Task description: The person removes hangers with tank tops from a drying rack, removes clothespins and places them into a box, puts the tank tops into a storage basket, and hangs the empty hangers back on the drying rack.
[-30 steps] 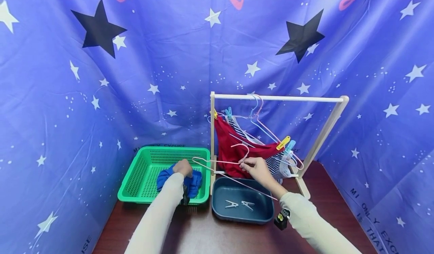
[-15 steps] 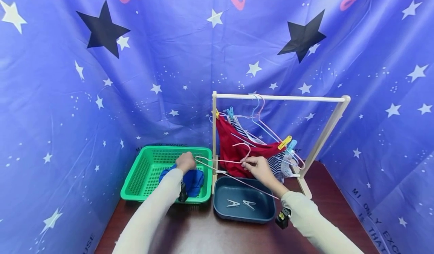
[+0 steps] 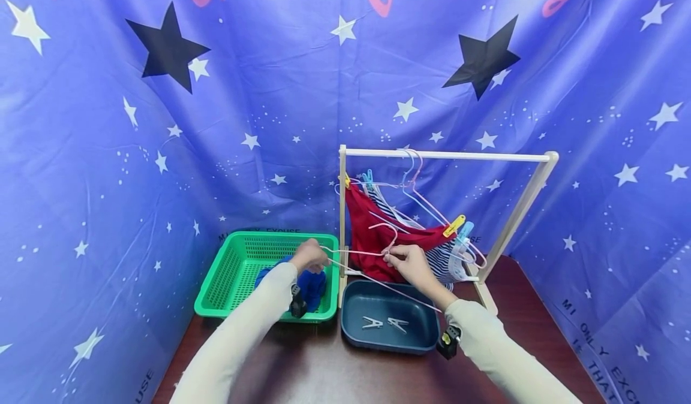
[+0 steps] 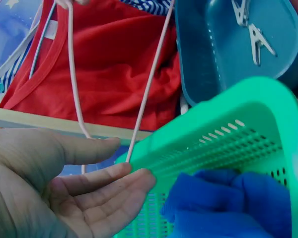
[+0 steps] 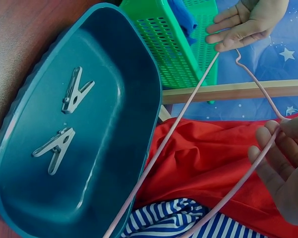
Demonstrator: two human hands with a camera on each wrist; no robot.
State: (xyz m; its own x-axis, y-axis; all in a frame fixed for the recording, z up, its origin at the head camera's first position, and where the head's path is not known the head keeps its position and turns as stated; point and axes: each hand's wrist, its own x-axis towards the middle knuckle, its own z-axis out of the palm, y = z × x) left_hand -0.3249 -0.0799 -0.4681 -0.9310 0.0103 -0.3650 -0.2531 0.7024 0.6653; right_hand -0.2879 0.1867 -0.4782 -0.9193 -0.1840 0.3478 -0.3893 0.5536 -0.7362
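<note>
A pale pink clothes hanger (image 3: 358,252) is held in the air by my right hand (image 3: 412,267), which pinches it near the base of its hook. My left hand (image 3: 310,256) is at the hanger's left end, above the green basket (image 3: 216,313). In the left wrist view, the left hand's fingers are extended, the thumb stands apart from them, and the hanger's end passes behind them. Crumpled blue cloth (image 4: 223,208) lies in the basket below, not gripped. In the right wrist view, the hanger wire (image 5: 160,148) slants between both hands.
A wooden rack (image 3: 442,154) carries hangers with a red garment (image 3: 367,236) and a striped one (image 3: 439,259), clipped by yellow and blue pegs. The dark blue tub (image 3: 390,347) in front contains two grey clothespins (image 3: 397,324). A starry curtain encloses the table (image 3: 335,374).
My left hand has come off the blue cloth, risen and moved right to the hanger's end. The right hand keeps its pinch on the hanger, nearly unmoved. The head view has shifted slightly.
</note>
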